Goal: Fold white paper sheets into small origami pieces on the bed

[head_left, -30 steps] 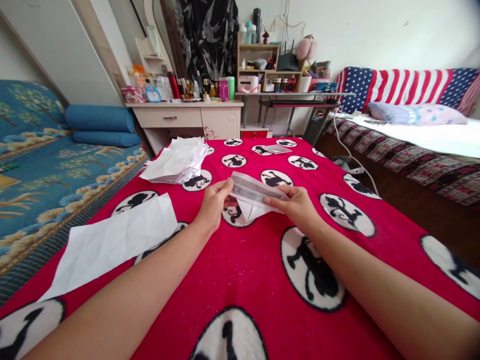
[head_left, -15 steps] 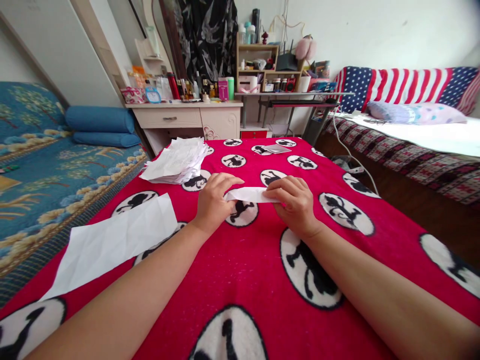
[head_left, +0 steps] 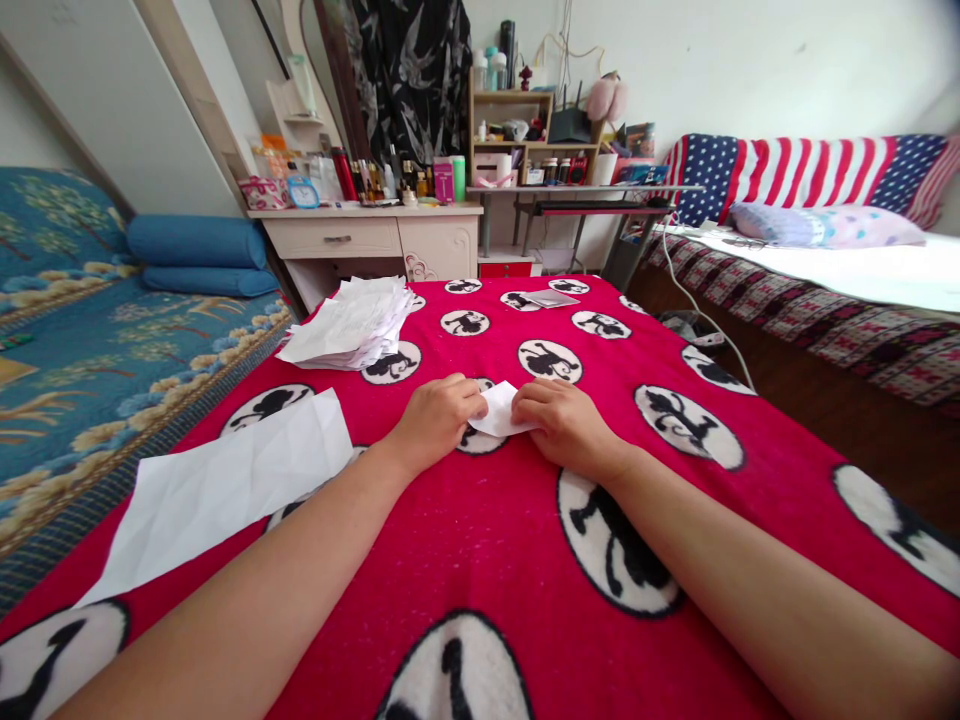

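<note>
A small folded white paper (head_left: 498, 412) lies on the red blanket with black-and-white round patterns (head_left: 480, 560). My left hand (head_left: 439, 415) presses on its left side with the fingers curled down. Over the right side of the paper, my right hand (head_left: 564, 425) presses down too, fingers bent. Most of the paper is hidden between and under the two hands; only a small white corner shows.
A large creased white sheet (head_left: 225, 490) lies at the left of the blanket. A pile of white papers (head_left: 352, 325) sits at the back left, a small flat grey object (head_left: 549, 298) at the far edge. Blue bedding is at left, a striped bed at right.
The paper was held up between both hands, then laid on the blanket as a strip. It now shows much smaller, and both hands have drawn closer together and toward me.
</note>
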The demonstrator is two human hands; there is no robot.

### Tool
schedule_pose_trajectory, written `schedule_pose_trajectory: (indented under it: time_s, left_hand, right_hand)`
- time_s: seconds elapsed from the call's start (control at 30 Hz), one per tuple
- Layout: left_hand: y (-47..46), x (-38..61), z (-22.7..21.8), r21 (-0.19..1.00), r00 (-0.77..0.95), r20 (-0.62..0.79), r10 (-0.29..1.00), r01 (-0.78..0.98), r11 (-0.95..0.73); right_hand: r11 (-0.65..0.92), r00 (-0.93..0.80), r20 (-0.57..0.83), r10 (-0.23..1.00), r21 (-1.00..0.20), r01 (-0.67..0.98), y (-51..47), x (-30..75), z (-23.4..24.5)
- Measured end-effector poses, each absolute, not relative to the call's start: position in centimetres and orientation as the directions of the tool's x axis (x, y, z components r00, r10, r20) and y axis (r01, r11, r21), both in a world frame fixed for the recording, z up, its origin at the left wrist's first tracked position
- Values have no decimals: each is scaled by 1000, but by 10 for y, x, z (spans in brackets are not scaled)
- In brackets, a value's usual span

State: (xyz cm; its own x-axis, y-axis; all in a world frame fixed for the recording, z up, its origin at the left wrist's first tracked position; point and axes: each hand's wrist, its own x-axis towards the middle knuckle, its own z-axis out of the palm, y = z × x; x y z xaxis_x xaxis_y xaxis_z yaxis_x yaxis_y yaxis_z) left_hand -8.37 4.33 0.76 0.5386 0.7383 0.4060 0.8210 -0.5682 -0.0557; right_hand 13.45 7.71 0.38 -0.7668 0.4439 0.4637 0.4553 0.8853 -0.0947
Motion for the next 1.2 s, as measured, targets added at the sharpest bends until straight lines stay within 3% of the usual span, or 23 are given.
schedule_pose_trajectory:
  time_s: [0.13,0.3,0.43,0.83,1.2]
  left_hand:
    - [47,-90,10,126,502,346,792,812,-570]
    - [54,-100,14,400,433,280,857,759,-514]
    - [59,-103,7,514,311,266,912,755,-407]
    - [63,-103,-14,583,83,312,947,770,-259]
    - [62,-104,-10,551,27,266,964,816,-175]
  right_hand:
    - [868,-739,456,496,-243,433,77,138,3]
    - [746,-601,447,662,-467,474,85,138,-4]
    - [663,-502,436,747,-536,522,87,135,-8]
    - [529,-363,384,849,-619,581,88,131,-7]
    - [339,-273,202,941,-569,749,91,130,-2]
